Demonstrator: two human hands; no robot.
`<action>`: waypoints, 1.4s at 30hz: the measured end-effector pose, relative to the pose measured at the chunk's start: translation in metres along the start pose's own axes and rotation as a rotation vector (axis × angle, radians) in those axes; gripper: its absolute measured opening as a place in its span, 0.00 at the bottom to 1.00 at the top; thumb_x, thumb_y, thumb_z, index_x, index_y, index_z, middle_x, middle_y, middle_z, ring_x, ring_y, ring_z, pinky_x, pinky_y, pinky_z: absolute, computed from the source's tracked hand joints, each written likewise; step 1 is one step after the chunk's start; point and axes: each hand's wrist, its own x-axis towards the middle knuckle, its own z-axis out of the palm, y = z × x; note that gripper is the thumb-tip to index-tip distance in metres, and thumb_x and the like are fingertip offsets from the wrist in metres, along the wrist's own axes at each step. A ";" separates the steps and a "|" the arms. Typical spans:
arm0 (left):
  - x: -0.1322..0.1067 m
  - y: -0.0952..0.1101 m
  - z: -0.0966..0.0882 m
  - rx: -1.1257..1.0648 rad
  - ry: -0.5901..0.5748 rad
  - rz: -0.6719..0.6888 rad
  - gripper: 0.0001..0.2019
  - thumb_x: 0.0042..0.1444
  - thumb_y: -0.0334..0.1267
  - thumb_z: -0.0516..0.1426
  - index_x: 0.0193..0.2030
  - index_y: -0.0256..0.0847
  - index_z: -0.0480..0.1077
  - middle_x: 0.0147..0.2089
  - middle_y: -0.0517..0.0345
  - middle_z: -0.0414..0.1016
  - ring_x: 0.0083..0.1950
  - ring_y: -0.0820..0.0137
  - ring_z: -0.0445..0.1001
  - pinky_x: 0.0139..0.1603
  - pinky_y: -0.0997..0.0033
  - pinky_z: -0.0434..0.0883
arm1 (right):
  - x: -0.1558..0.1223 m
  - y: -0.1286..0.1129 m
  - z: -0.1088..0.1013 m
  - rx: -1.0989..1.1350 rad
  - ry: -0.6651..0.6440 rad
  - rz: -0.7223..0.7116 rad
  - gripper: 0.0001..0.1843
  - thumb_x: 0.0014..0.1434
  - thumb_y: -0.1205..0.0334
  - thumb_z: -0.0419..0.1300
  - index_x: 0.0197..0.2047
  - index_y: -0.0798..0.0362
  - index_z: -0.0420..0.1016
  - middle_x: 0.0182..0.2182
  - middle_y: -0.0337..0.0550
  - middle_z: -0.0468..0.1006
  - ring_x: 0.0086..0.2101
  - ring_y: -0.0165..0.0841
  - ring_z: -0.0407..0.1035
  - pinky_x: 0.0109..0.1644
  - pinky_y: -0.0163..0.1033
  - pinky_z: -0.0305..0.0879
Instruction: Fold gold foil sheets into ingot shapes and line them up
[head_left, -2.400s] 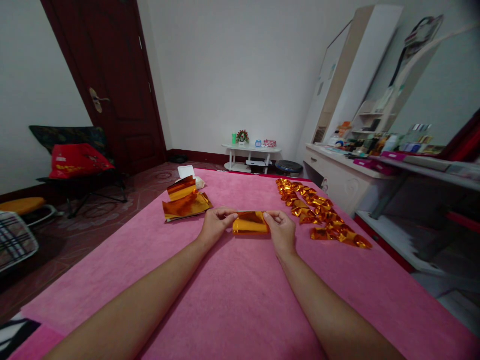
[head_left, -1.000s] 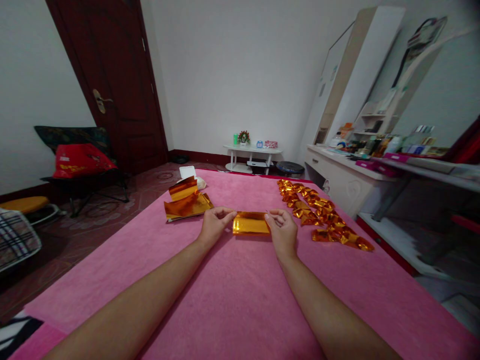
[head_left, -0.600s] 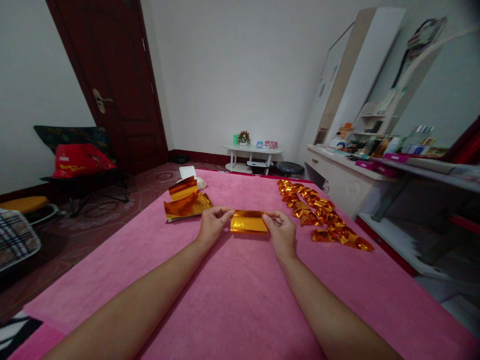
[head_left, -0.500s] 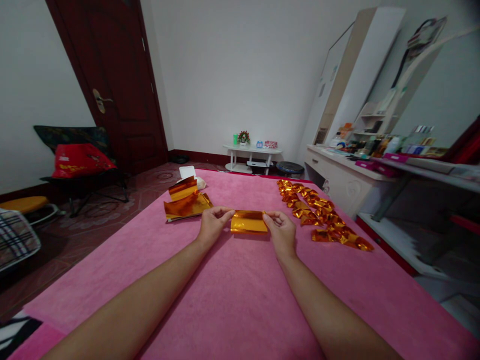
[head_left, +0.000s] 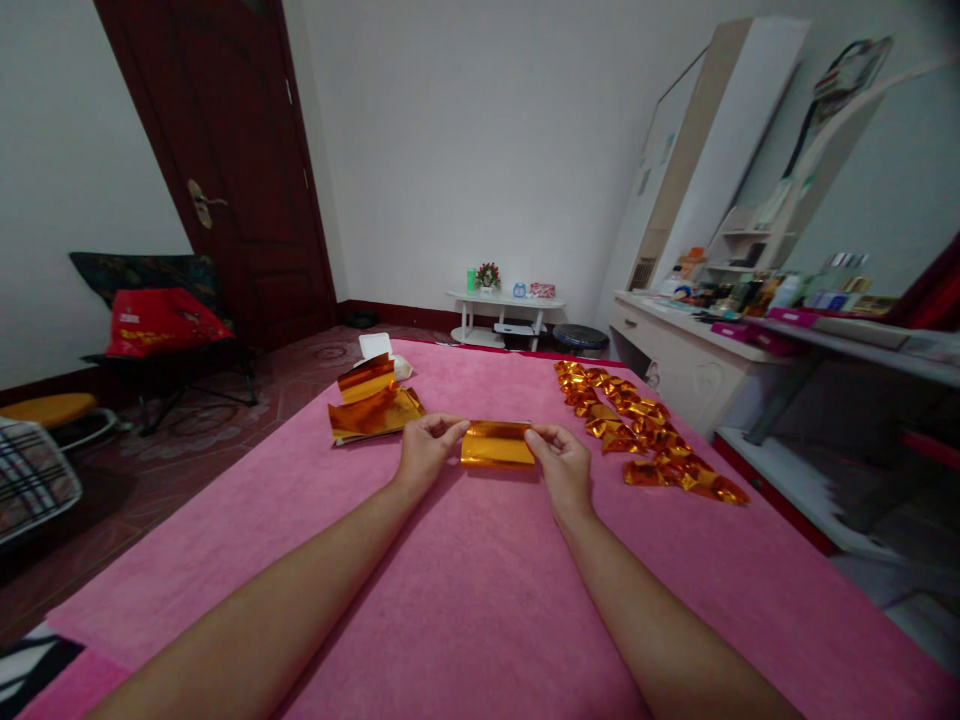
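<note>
A folded sheet of gold foil paper [head_left: 496, 444] lies on the pink cloth [head_left: 480, 590] in front of me. My left hand [head_left: 426, 447] pinches its left end and my right hand [head_left: 564, 462] pinches its right end, fingers closed on the paper. A stack of flat gold foil sheets [head_left: 373, 405] sits to the left of my left hand. A long row of folded gold foil pieces [head_left: 645, 428] runs along the cloth to the right of my right hand.
A white object [head_left: 375, 345] lies behind the foil stack. A dark door [head_left: 225, 170] and a chair with a red bag [head_left: 154, 320] stand at the left. A white desk [head_left: 675, 350] with clutter stands at the right, a small white table [head_left: 502, 305] at the back.
The foil sheet has been folded narrower. Both hands let go for a moment, then pinched its ends again and shifted slightly left.
</note>
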 end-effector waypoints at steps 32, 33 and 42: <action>-0.001 -0.007 0.002 -0.010 -0.140 -0.045 0.11 0.47 0.41 0.62 0.29 0.33 0.75 0.25 0.55 0.77 0.24 0.72 0.73 0.24 0.77 0.68 | 0.000 -0.002 -0.001 -0.243 0.141 -0.090 0.11 0.47 0.57 0.62 0.21 0.55 0.70 0.20 0.37 0.73 0.22 0.29 0.65 0.27 0.33 0.62; -0.001 -0.007 0.003 -0.001 -0.143 -0.055 0.11 0.47 0.41 0.62 0.29 0.33 0.74 0.24 0.55 0.76 0.23 0.72 0.72 0.23 0.77 0.68 | 0.000 -0.001 0.000 -0.251 0.143 -0.088 0.11 0.47 0.57 0.62 0.21 0.55 0.70 0.20 0.37 0.72 0.22 0.29 0.65 0.27 0.33 0.62; 0.001 -0.022 0.003 0.524 -0.251 0.125 0.07 0.48 0.30 0.55 0.34 0.35 0.72 0.24 0.60 0.74 0.23 0.74 0.70 0.24 0.79 0.63 | 0.005 0.011 -0.007 -0.636 0.066 -0.046 0.09 0.43 0.61 0.61 0.31 0.49 0.69 0.20 0.32 0.74 0.21 0.30 0.67 0.23 0.32 0.57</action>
